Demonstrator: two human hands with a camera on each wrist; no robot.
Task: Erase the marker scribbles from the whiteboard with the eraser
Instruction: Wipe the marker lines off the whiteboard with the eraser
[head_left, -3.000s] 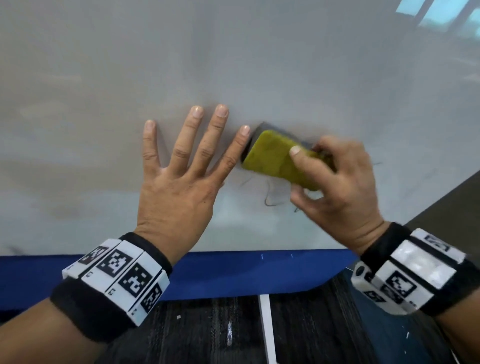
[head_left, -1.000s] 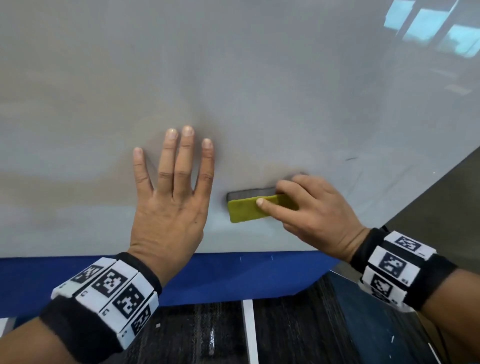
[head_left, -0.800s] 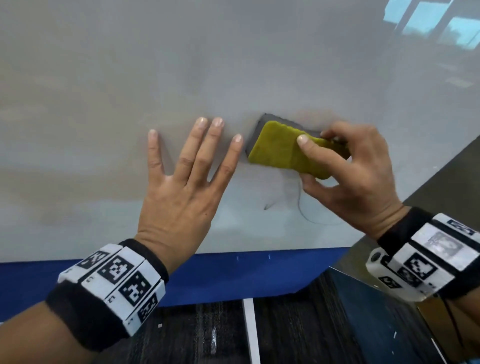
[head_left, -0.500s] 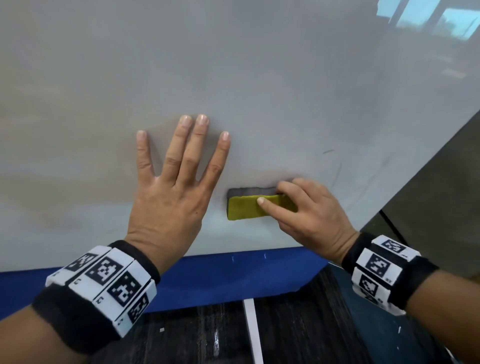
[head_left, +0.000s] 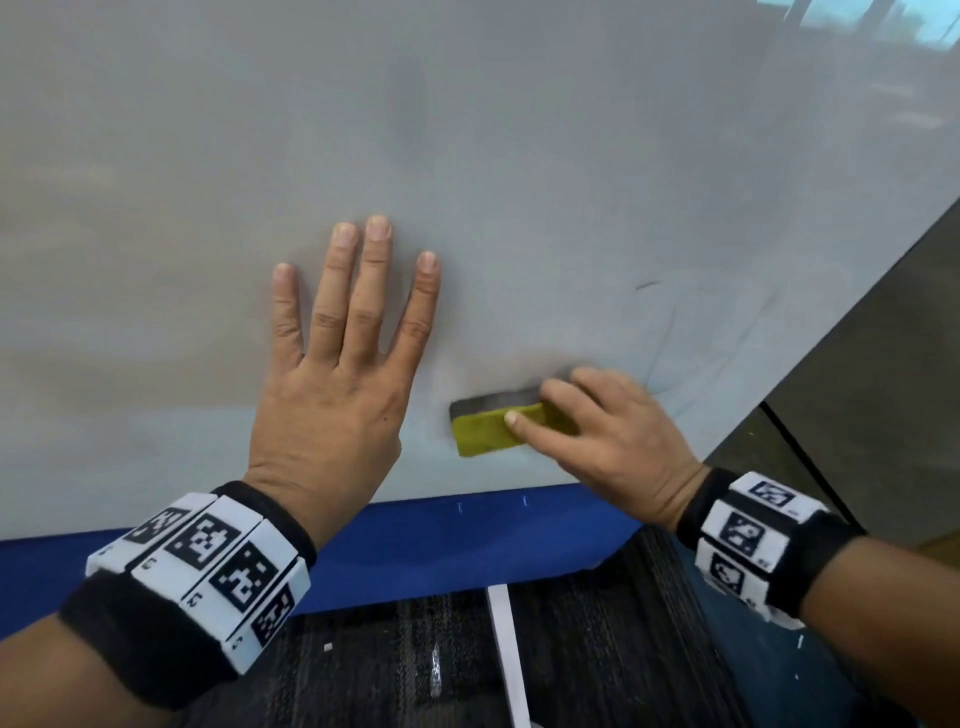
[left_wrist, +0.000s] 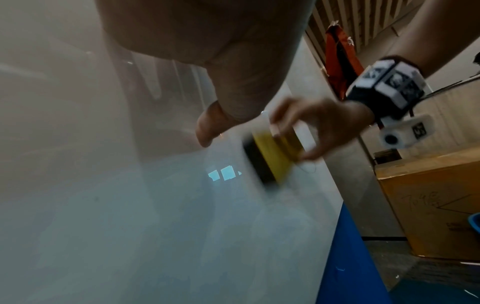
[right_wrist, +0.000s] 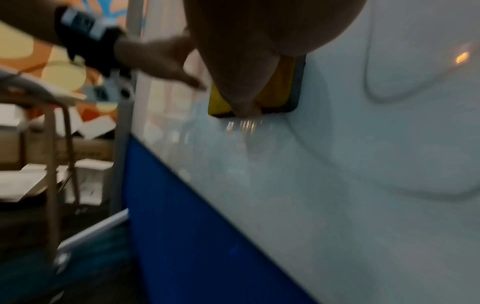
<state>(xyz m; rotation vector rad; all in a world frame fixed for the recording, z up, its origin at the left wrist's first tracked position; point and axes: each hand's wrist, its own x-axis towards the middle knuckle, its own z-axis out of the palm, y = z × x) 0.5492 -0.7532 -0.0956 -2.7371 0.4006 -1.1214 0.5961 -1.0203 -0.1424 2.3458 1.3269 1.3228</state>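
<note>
The right hand (head_left: 608, 431) covers the right part of the eraser (head_left: 488, 428) in the head view, so where thumb and fingers meet it — and the end beyond them — cannot be seen. From the left wrist the eraser (left_wrist: 270, 162) and the hand gripping it (left_wrist: 319, 127) are smeared by motion blur; the fingertips around it cannot be told apart. The right wrist view is blurred throughout, and the palm there fills the top edge, hiding the eraser's (right_wrist: 283, 86) upper half. Faint marker traces (head_left: 660, 332) just above and right of the grip are too thin to read. The whiteboard (head_left: 467, 130) is cut off at every edge but its lower one.
</note>
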